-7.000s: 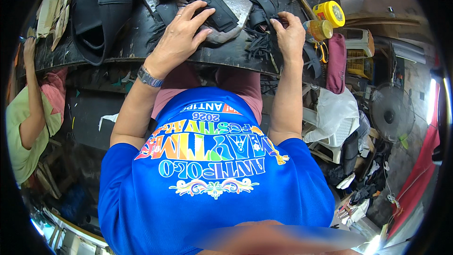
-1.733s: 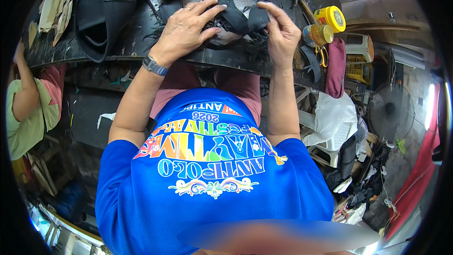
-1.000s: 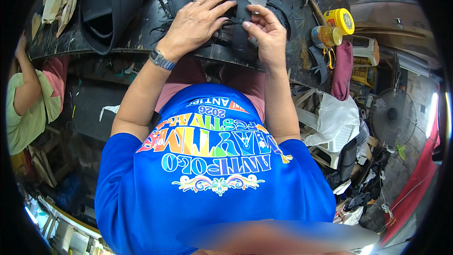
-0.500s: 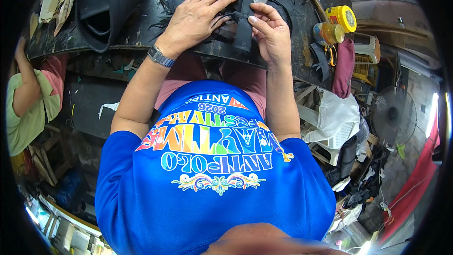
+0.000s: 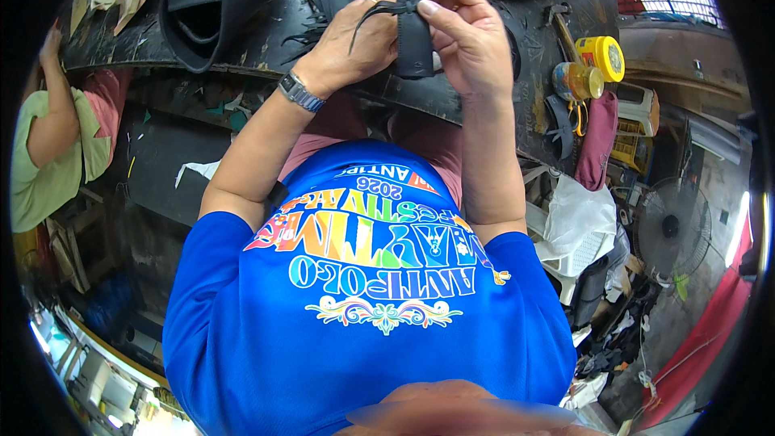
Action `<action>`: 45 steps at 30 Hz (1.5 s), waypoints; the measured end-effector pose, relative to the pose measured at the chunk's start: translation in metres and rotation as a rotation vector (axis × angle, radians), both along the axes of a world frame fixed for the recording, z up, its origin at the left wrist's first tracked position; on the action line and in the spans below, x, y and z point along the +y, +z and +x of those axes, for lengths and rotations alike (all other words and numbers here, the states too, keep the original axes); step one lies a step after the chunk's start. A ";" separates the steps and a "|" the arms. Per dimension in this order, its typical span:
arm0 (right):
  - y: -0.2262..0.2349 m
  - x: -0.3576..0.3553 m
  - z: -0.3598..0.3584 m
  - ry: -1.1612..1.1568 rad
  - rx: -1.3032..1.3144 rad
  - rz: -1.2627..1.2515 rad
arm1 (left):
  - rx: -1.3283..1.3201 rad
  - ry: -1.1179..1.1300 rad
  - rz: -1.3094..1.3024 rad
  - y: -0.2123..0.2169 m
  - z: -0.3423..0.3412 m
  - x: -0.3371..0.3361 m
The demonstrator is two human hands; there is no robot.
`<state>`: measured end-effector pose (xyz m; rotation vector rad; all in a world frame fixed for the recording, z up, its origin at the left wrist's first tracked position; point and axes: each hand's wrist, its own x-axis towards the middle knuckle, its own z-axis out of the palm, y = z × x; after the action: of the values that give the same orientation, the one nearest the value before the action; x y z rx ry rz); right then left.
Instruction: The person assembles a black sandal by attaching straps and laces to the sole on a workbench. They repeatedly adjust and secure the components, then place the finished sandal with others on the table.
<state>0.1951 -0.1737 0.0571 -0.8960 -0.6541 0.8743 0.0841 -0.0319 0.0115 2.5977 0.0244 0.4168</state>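
A flat black strap (image 5: 416, 50) with a stitched-looking edge is held upright at the table's near edge. Several thin dark strips (image 5: 389, 8) cross its upper part and hang off to the left. My right hand (image 5: 467, 36) grips its right side, thumb in front and fingers curled at the top. At its left side is my left hand (image 5: 355, 42), whose fingertips pass behind the strap and are hidden. Another bundle of thin black strips (image 5: 305, 39) lies beside my left wrist.
On the black table (image 5: 250, 52) lie black bags or cases (image 5: 198, 8) at left and a hammer (image 5: 565, 32) at right. Near it stand a yellow tub (image 5: 599, 58), a glass jar (image 5: 575, 81) and orange-handled scissors (image 5: 578, 119). Another person's arm (image 5: 55, 125) shows at far left.
The strap has been lifted and turned more upright. My left hand has moved right and down, its fingers going behind the strap. The whole view has shifted slightly.
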 end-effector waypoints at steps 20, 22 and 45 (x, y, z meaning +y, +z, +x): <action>-0.025 0.030 -0.032 0.033 0.092 0.015 | -0.564 -0.119 -1.742 -0.042 -0.010 0.044; -0.030 0.038 -0.040 -0.030 -0.296 -0.193 | -0.557 -0.145 -1.813 -0.040 -0.012 0.043; -0.022 0.003 -0.025 -0.548 -1.125 -0.397 | -0.397 0.041 -0.817 -0.016 -0.007 0.024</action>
<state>0.1705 -0.1706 0.0349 -1.8447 -1.1190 -0.0870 0.0769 -0.0079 -0.0048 1.6886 0.0909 0.7465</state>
